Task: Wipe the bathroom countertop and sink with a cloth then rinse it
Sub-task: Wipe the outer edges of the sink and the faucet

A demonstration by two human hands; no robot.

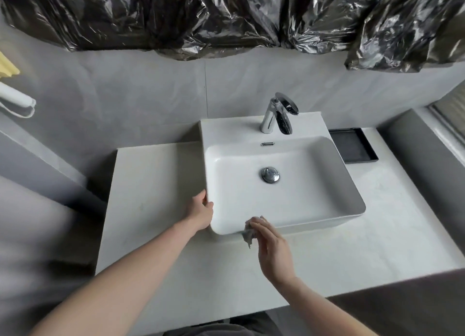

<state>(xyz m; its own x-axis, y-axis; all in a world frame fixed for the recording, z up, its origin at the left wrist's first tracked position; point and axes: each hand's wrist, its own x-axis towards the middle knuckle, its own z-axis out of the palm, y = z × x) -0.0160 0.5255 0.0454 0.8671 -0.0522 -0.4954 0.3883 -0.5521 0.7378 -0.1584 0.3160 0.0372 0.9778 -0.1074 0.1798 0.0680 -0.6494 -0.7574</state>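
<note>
A white rectangular vessel sink (324, 225) sits on a pale stone countertop (156, 184). Its chrome faucet (278, 114) stands at the back and a chrome drain plug (270, 174) lies in the basin. My right hand (271, 250) presses a small crumpled grey cloth (247, 235) against the sink's front outer wall near its left corner. My left hand (201, 211) rests on the sink's front left corner, fingers against its side, holding nothing.
A black shallow tray (352, 147) lies on the countertop right of the sink. Crinkled black plastic sheeting (226, 21) hangs over the wall above. A white towel bar with yellow cloth (10, 84) is at the far left. Dark counter edge drops at the right.
</note>
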